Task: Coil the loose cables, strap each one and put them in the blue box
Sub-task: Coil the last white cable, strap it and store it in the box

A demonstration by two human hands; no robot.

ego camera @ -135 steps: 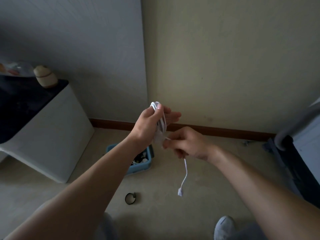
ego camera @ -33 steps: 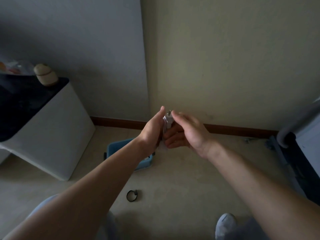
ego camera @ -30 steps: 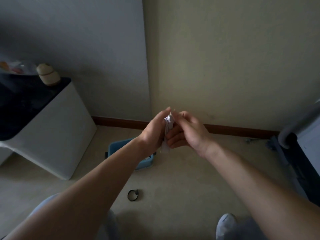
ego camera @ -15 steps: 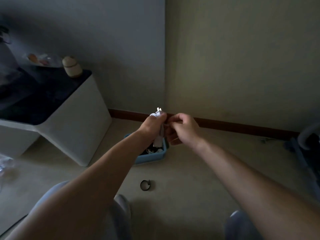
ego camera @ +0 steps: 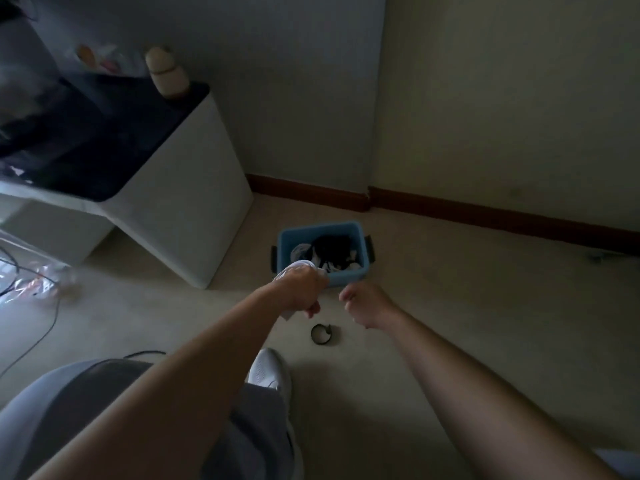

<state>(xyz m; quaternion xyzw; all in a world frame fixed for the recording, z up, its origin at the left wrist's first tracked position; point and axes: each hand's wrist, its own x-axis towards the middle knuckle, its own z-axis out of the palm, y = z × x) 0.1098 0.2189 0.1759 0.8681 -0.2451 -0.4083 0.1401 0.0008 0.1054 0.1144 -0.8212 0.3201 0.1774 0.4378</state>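
White cable coil (ego camera: 294, 267), gripped in my left hand (ego camera: 301, 289) at the blue box (ego camera: 320, 227) near rim, should be light and springy; best held across all loops; my right hand (ego camera: 369, 304) hangs loosely curled, empty

- The left hand (ego camera: 300, 288) grips a coiled white cable (ego camera: 295, 267), its fingers curled round the bundle, just over the near left corner of the blue box (ego camera: 322, 227).
- The right hand (ego camera: 367, 305) hangs beside it, apart from the cable, fingers loosely curled and holding nothing.
- The box sits on the pale floor (ego camera: 450, 306) near the wall corner, with black and white cables inside.
- A black strap loop (ego camera: 321, 334) lies on the floor just in front of the two hands.
- A white cabinet (ego camera: 187, 209) with a dark top stands to the left.
- Loose dark cables (ego camera: 38, 327) trail across the floor at far left.
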